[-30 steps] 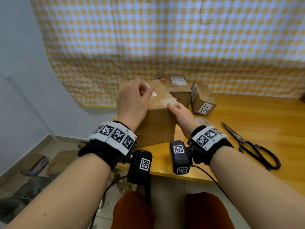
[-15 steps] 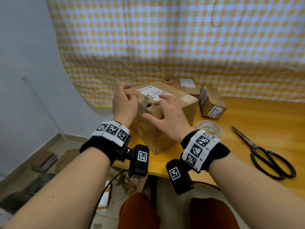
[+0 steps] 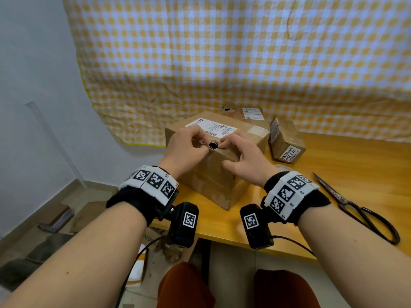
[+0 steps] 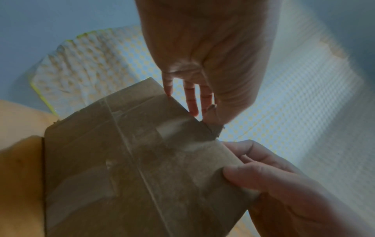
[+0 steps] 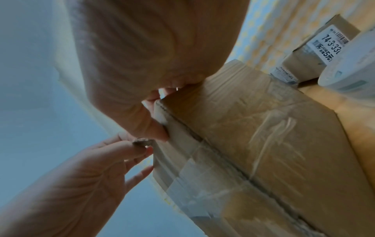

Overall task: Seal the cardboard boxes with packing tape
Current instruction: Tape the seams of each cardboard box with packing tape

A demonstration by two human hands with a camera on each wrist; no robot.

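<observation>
A large cardboard box (image 3: pixel 211 181) with a white shipping label stands on the table's left end, one corner towards me. Old clear tape crosses its side seam (image 5: pixel 253 136). There is a small torn hole in its near top edge. My left hand (image 3: pixel 203 143) pinches a torn scrap of cardboard at that hole (image 5: pixel 140 149). My right hand (image 3: pixel 229 152) grips the edge just right of the hole, fingers over the top and thumb on the side face (image 5: pixel 158 115). The tape roll (image 5: pixel 353 67) lies beside the box, mostly hidden behind my right wrist in the head view.
A small labelled box (image 3: pixel 287 143) and another box (image 3: pixel 251 114) stand behind the large one. Black scissors (image 3: pixel 347 201) lie on the wooden table (image 3: pixel 333 163) to the right. A checked cloth hangs behind. Cardboard scraps lie on the floor at the left.
The large box has been turned so a corner faces me. Both hands left the flat top and came together at the torn hole on its near edge.
</observation>
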